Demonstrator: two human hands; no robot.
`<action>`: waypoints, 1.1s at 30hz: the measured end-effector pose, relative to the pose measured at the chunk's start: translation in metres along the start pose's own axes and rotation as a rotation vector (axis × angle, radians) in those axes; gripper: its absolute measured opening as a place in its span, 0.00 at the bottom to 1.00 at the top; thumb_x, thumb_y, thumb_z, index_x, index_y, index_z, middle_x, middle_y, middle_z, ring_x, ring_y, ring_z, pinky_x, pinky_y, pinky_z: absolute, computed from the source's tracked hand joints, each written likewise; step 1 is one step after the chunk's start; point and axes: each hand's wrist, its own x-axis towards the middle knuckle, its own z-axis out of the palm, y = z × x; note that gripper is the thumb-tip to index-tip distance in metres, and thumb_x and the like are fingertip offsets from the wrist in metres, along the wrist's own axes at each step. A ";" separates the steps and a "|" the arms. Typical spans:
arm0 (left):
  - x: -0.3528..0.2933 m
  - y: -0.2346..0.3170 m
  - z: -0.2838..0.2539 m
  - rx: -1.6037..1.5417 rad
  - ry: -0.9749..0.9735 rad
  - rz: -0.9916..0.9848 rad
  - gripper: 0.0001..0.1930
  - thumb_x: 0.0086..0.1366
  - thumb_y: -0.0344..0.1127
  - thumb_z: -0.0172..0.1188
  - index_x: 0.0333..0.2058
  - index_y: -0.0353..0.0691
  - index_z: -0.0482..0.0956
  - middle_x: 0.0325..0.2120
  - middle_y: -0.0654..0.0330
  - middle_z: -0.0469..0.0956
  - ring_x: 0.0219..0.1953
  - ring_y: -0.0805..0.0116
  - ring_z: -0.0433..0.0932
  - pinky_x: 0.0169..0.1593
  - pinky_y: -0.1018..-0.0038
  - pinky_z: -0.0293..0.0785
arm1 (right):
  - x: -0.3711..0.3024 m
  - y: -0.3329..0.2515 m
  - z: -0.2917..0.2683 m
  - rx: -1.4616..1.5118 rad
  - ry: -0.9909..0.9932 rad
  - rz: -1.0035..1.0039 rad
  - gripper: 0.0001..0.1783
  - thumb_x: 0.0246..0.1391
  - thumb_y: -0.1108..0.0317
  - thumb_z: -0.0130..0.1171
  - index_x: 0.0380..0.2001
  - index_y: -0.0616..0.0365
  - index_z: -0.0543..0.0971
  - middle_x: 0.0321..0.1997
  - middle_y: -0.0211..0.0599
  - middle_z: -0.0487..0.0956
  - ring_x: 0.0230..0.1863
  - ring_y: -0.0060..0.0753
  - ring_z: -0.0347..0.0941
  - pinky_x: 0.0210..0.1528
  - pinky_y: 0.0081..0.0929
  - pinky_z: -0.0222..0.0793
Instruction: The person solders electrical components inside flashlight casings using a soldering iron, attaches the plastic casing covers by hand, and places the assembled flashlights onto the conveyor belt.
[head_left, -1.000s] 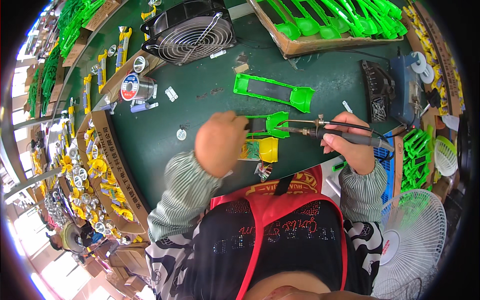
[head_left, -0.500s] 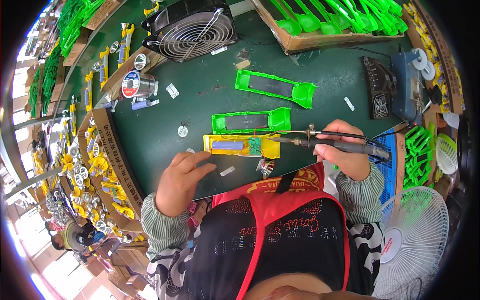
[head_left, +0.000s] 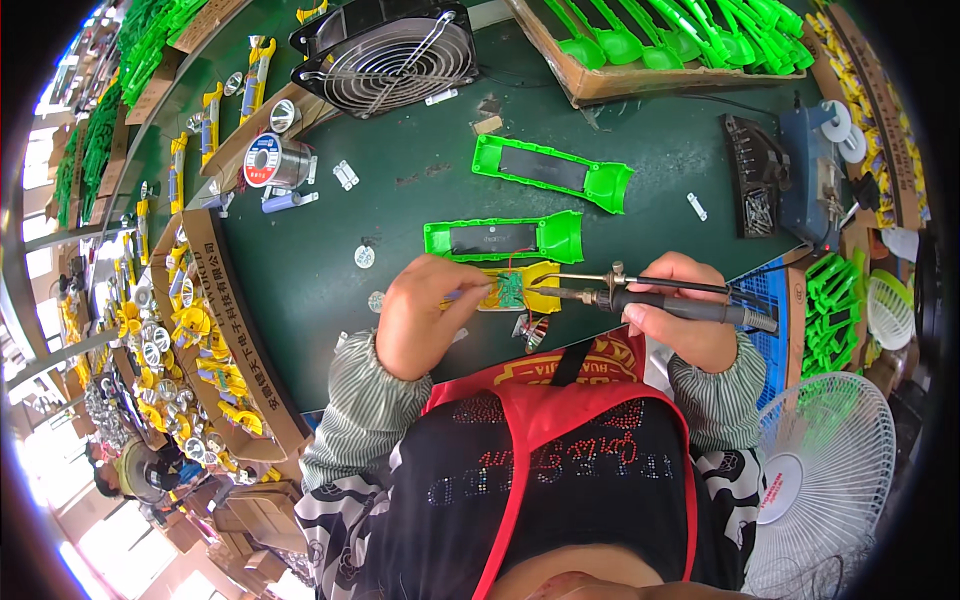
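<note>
A yellow flashlight housing (head_left: 546,298) lies before me with a small green circuit board (head_left: 512,291) in it. Over its left part reaches my left hand (head_left: 412,312), fingertips pinched together at the board's left edge; whatever is between them is too small to make out. My right hand (head_left: 690,330) grips a soldering iron (head_left: 728,313) fitted with a thin metal feed tube, its tip pointing left over the housing's right end. A shiny reflector (head_left: 537,334) hangs by wires below the board. Just beyond lies a green housing (head_left: 562,238) with a dark panel, wired toward the board.
Another green housing (head_left: 606,188) lies farther back. A solder spool (head_left: 285,162) and a black metal-grilled fan (head_left: 395,75) stand at the back left. Cardboard boxes hold green parts (head_left: 680,50) and yellow flashlights (head_left: 215,375). A black screw tray (head_left: 755,180) sits at right, beside a blue soldering station (head_left: 810,170).
My left hand has moved right and up from beside the yellow housing onto it, its spread fingers now pinched and covering the blue battery. The iron's tip has shifted slightly downward.
</note>
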 end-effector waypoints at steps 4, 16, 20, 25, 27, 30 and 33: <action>0.004 -0.010 0.010 0.154 -0.115 0.197 0.05 0.52 0.28 0.63 0.28 0.35 0.79 0.26 0.56 0.77 0.33 0.58 0.74 0.39 0.67 0.70 | 0.002 0.001 0.000 -0.089 -0.065 -0.030 0.08 0.45 0.76 0.63 0.30 0.63 0.75 0.25 0.31 0.78 0.26 0.14 0.73 0.25 0.15 0.67; 0.009 -0.005 0.012 0.277 -0.191 0.289 0.04 0.51 0.28 0.62 0.27 0.37 0.78 0.25 0.57 0.75 0.32 0.56 0.72 0.38 0.65 0.69 | 0.019 0.006 0.011 -0.303 -0.146 -0.161 0.08 0.43 0.72 0.64 0.26 0.61 0.74 0.18 0.28 0.75 0.18 0.16 0.69 0.18 0.19 0.61; 0.012 -0.005 0.011 0.300 -0.218 0.323 0.04 0.51 0.28 0.62 0.27 0.37 0.78 0.24 0.57 0.74 0.32 0.56 0.71 0.37 0.64 0.68 | 0.020 0.005 0.012 -0.280 -0.145 -0.090 0.08 0.42 0.72 0.64 0.26 0.61 0.74 0.17 0.29 0.75 0.17 0.16 0.69 0.18 0.19 0.61; 0.013 -0.002 0.010 0.327 -0.240 0.308 0.04 0.50 0.28 0.61 0.27 0.38 0.78 0.24 0.58 0.73 0.32 0.56 0.71 0.36 0.64 0.68 | 0.021 0.006 0.012 -0.296 -0.136 -0.126 0.09 0.42 0.72 0.65 0.25 0.60 0.74 0.16 0.29 0.74 0.17 0.17 0.68 0.18 0.20 0.61; 0.014 -0.002 0.010 0.328 -0.243 0.305 0.04 0.50 0.28 0.62 0.27 0.38 0.78 0.24 0.58 0.72 0.32 0.56 0.71 0.36 0.64 0.68 | 0.021 0.007 0.012 -0.320 -0.133 -0.149 0.09 0.42 0.72 0.65 0.25 0.60 0.74 0.17 0.29 0.74 0.17 0.17 0.68 0.18 0.20 0.62; 0.015 -0.002 0.010 0.334 -0.262 0.314 0.04 0.50 0.29 0.62 0.27 0.39 0.78 0.24 0.58 0.73 0.32 0.56 0.71 0.36 0.64 0.68 | 0.020 0.006 0.011 -0.330 -0.133 -0.157 0.08 0.42 0.72 0.65 0.25 0.60 0.74 0.18 0.29 0.75 0.18 0.17 0.69 0.19 0.19 0.62; 0.014 -0.003 0.010 0.337 -0.266 0.304 0.04 0.50 0.29 0.62 0.27 0.39 0.79 0.24 0.58 0.73 0.32 0.57 0.71 0.36 0.64 0.68 | 0.018 0.005 0.006 -0.325 -0.133 -0.191 0.08 0.43 0.72 0.64 0.26 0.61 0.75 0.20 0.30 0.76 0.20 0.17 0.71 0.21 0.19 0.63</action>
